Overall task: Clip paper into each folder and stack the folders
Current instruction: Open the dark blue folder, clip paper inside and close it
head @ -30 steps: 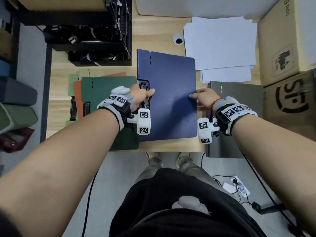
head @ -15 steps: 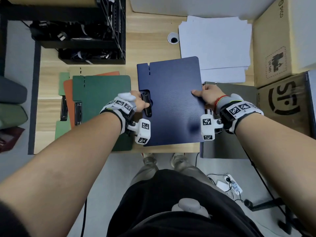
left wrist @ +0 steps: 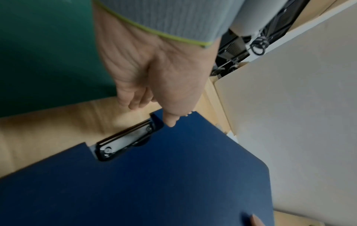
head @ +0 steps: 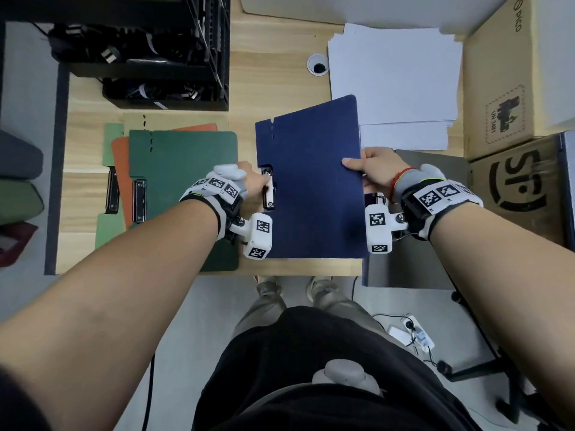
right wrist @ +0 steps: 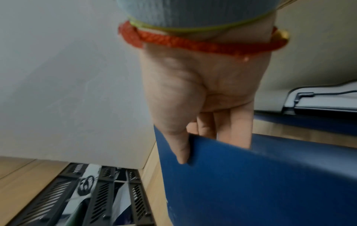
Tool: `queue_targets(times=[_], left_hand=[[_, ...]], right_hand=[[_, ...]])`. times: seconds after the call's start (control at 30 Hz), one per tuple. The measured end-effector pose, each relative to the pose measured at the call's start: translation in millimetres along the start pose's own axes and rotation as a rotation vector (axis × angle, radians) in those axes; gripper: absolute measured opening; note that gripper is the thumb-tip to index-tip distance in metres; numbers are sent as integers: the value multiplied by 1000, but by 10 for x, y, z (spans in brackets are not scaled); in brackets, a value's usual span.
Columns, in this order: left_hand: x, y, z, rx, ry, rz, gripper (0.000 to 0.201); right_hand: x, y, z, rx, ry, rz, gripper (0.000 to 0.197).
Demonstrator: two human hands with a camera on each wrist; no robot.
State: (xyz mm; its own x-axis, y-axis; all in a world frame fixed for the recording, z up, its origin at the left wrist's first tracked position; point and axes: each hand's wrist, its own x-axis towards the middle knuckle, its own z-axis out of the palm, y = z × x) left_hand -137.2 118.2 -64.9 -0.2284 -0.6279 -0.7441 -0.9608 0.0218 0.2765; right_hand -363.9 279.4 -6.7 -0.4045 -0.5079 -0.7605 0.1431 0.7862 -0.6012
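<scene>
A dark blue folder (head: 311, 188) sits mid-desk with its right edge raised off the wood. My right hand (head: 354, 164) pinches that edge, thumb on the cover (right wrist: 251, 183) and fingers underneath. My left hand (head: 261, 181) is at the left edge by the black metal clip (head: 268, 191). There the thumb tip touches the cover (left wrist: 154, 183) beside the clip (left wrist: 125, 140), and the other fingers hang loosely curled over the desk. A stack of green and orange folders (head: 186, 169) lies to the left. Loose white paper (head: 395, 76) lies behind on the right.
A grey folder (head: 413, 269) lies under my right wrist and overhangs the desk's near edge (head: 311, 265). Cardboard boxes (head: 504, 88) stand at the right. A black wire rack (head: 155, 51) full of cables fills the back left.
My right hand went from touching the blue folder's right edge to pinching it and raising it, so the folder now tilts. The left hand has stayed at the clip.
</scene>
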Motion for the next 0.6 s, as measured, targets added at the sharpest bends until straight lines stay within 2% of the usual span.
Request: queue_targets(times=[0.07, 0.2, 0.27, 0.33, 0.37, 0.43, 0.47, 0.53, 0.6], left_hand=[[-92, 59, -127, -93, 33, 10, 78], [-436, 363, -494, -519, -49, 106, 66], [-550, 460, -677, -614, -94, 143, 79], [-688, 429, -887, -617, -86, 176, 86], [-714, 394, -955, -606, -58, 193, 78], [-720, 226, -1092, -581, 99, 196, 31], [-677, 122, -1138, -540, 200, 188, 18], [-621, -76, -1265, -411, 342, 168, 15], [-590, -274, -1356, -243, 444, 115, 38]], right_hand=[[-74, -150, 88, 29, -95, -44, 31], [-289, -582, 363, 95, -248, -84, 59], [-355, -755, 519, 82, -365, -119, 70], [-415, -887, 745, 28, -459, -159, 68], [-435, -920, 847, 0, -494, -171, 63], [-472, -988, 1078, -61, -546, -194, 53], [-459, -992, 1173, -89, -551, -202, 47], [-404, -968, 1300, -188, -487, -211, 41], [-261, -857, 1322, -355, -377, -207, 40]])
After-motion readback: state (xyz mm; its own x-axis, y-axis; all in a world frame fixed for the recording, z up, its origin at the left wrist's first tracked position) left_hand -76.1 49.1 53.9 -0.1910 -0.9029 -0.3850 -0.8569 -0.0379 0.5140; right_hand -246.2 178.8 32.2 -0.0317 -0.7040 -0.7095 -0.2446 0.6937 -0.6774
